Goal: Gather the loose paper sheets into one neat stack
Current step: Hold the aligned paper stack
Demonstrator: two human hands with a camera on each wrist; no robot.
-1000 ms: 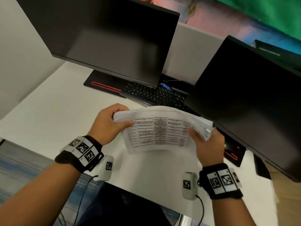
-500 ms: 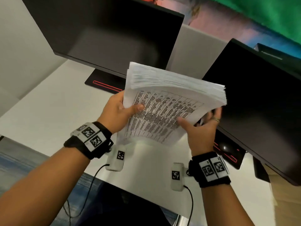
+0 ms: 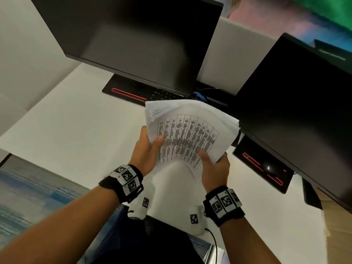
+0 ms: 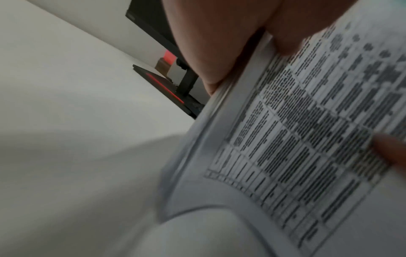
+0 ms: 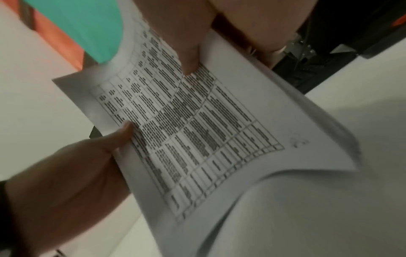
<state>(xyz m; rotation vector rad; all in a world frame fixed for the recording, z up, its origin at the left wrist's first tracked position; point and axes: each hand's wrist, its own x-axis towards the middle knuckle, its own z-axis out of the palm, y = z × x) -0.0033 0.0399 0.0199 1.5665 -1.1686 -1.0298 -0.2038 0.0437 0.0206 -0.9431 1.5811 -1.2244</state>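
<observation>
A thick stack of white paper sheets (image 3: 187, 138) with a printed table on top is held above the white desk (image 3: 76, 134), tilted and bowed, its upper edges fanned unevenly. My left hand (image 3: 147, 149) grips the stack's left edge, thumb on the top sheet. My right hand (image 3: 213, 166) grips the lower right edge, thumb on the printed table, fingers hidden beneath. In the left wrist view the stack (image 4: 307, 139) fills the right side under my left hand (image 4: 230, 40). In the right wrist view the stack (image 5: 197, 130) sags, with my right hand (image 5: 186, 43) pinching it.
Two dark monitors stand close behind, the left monitor (image 3: 137, 39) and the right monitor (image 3: 297, 103). A black keyboard (image 3: 163, 95) lies beneath them. A black pad with red trim and a mouse (image 3: 266, 167) sits at the right. The desk's front edge is near my wrists.
The stack went from low and flat, up to nearly upright, then back down and rotated. Both hands kept their grip and slid toward its lower edge.
</observation>
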